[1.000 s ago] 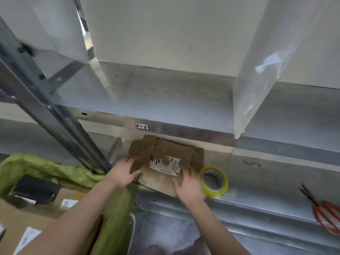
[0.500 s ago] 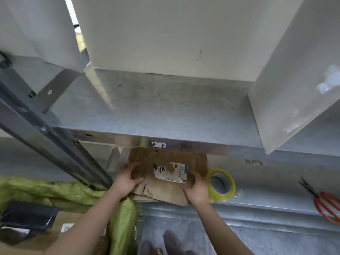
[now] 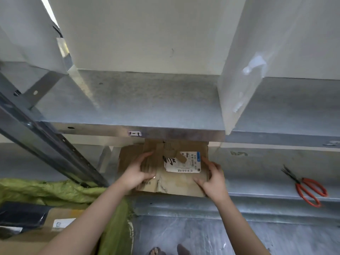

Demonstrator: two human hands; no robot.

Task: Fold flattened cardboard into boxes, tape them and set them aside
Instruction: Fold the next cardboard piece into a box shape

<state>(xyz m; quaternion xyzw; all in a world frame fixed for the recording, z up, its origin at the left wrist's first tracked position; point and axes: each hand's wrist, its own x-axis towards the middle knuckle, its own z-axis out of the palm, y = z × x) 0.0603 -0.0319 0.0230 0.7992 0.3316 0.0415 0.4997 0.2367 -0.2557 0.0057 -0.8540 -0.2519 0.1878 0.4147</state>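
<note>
A flattened, worn brown cardboard box (image 3: 176, 183) with a white shipping label (image 3: 185, 162) lies on the lower metal shelf, its far end tucked under the upper shelf. My left hand (image 3: 136, 172) grips its left part, fingers spread on top and thumb at the near fold. My right hand (image 3: 213, 179) holds the right edge, with the thumb on top and the fingers along the side. No tape roll is in sight.
Red-handled scissors (image 3: 307, 186) lie on the lower shelf at the right. The upper shelf (image 3: 147, 100) carries white boxes (image 3: 143, 34) and overhangs the cardboard. A slanted metal upright (image 3: 55, 144) stands at the left. A green sack (image 3: 55, 190) holding more cardboard (image 3: 60, 223) sits below left.
The cardboard has slid to the right between my hands, and the yellow tape roll beside it is no longer visible. My head has tilted up and closer to the shelf.
</note>
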